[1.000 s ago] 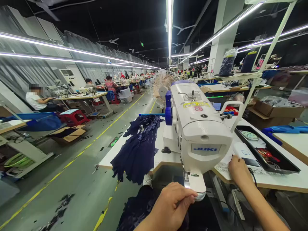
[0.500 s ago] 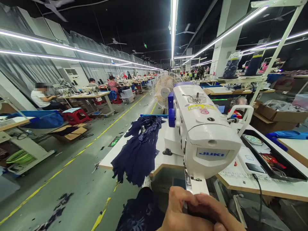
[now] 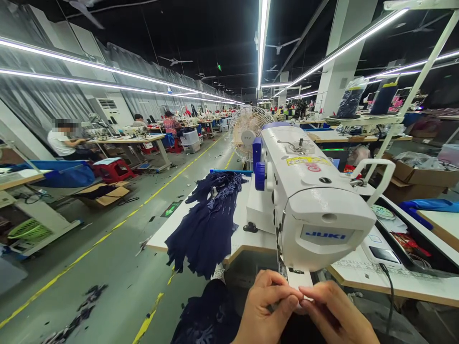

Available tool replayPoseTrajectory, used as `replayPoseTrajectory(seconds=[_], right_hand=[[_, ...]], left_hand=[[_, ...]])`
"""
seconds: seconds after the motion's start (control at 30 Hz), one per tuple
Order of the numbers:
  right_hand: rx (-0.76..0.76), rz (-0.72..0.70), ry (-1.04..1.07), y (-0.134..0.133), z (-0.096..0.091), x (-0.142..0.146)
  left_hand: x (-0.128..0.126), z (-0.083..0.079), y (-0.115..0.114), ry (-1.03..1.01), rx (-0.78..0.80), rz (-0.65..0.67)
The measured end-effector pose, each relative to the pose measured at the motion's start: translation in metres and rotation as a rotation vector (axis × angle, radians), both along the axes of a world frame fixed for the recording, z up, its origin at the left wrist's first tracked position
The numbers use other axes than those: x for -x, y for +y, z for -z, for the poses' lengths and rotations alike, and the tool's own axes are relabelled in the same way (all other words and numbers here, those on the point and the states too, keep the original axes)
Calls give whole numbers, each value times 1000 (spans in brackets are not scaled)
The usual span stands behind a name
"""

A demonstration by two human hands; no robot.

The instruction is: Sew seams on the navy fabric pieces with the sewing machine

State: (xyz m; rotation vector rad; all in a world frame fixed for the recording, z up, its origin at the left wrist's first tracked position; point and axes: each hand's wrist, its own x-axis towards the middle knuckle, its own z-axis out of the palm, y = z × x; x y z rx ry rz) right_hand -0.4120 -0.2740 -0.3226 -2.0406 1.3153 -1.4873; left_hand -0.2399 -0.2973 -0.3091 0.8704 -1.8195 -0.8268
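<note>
My left hand and my right hand meet at the lower edge of the view, fingertips almost touching in front of the needle end of a white sewing machine. Thumb and fingers are pinched together on each hand. Whatever lies between the fingertips is too small or hidden to name. Below the hands is a dark area that I cannot tell apart clearly. A heap of navy fabric pieces drapes over the table's left end. More dark navy fabric lies lower, left of my left hand.
Right of the machine, a black tray holds small items beside a white device with a dark screen and cable. A standing fan is behind the machine. Thread cones stand on a rack. Other people sit at machines to the left.
My hands have drawn apart slightly, from being overlapped to fingertips meeting, and the right hand shows more fully. The view has shifted a little, with the machine appearing further right.
</note>
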Motion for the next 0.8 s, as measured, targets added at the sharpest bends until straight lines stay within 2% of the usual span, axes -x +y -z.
replayPoseTrajectory(seconds=[0.17,0.27,0.4,0.63,0.8], right_hand=[[-49,262,71,-1,8,0],[-44,345,155,-3,16,1],[79,373,274,-9,29,3],[196,396,391,-17,46,2],[291,376,573,-17,52,6]], left_hand=[[-4,3,-3,30,-10,-93],[-7,9,-4,-30,90,-97],[-7,14,-4,-112,213,-88],[-6,18,-5,-114,238,-88],[-7,20,-6,-121,251,-72]])
